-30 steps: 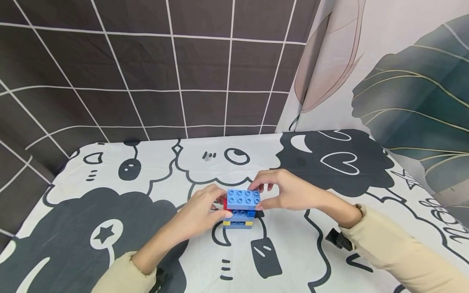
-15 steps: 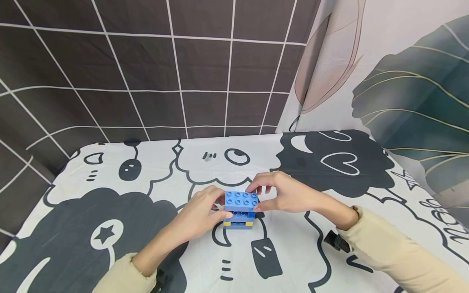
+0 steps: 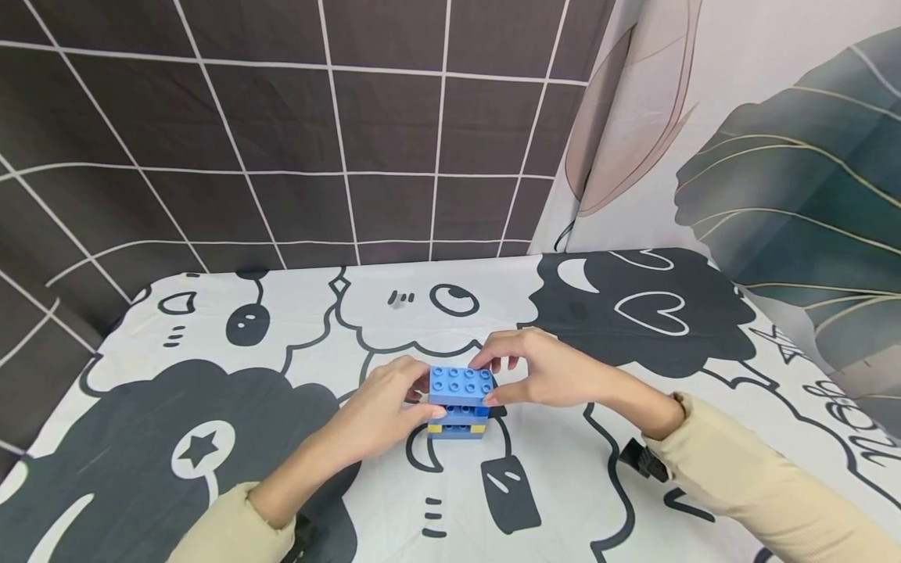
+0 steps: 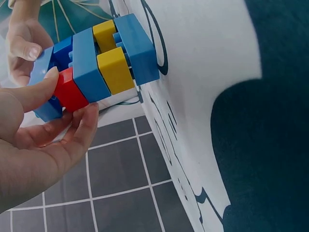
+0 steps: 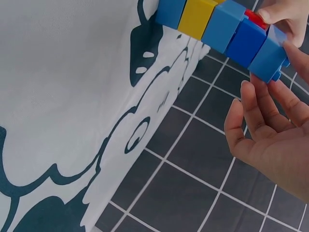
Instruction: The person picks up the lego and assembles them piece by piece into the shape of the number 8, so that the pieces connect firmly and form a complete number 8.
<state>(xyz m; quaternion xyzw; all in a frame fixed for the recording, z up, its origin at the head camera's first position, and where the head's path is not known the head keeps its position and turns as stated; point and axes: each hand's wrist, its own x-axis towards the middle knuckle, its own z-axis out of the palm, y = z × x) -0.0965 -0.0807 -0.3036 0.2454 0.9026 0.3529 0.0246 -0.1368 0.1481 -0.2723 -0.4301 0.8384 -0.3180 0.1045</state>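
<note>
A stack of toy building bricks stands on the table in front of me. Its bottom light blue brick [image 4: 142, 55] carries two small yellow bricks [image 4: 115, 71], with a middle light blue brick [image 4: 90, 67] over them. Above that sit a small red brick [image 4: 71, 92] on the left and a small dark blue brick [image 5: 246, 42] on the right. My left hand [image 3: 383, 403] pinches the red brick between thumb and fingers. My right hand [image 3: 545, 369] grips the right end of the top light blue brick [image 3: 461, 385], which lies across the red and dark blue ones, studs up.
A white cloth with dark cartoon drawings [image 3: 577, 485] covers the table. Behind it hangs a dark curtain with a white grid [image 3: 281, 117], and a leaf-patterned curtain [image 3: 795, 195] hangs at the right.
The top light blue brick has shifted a little left and down with my right hand, now hiding the red brick in the head view. My left hand has stayed nearly still.
</note>
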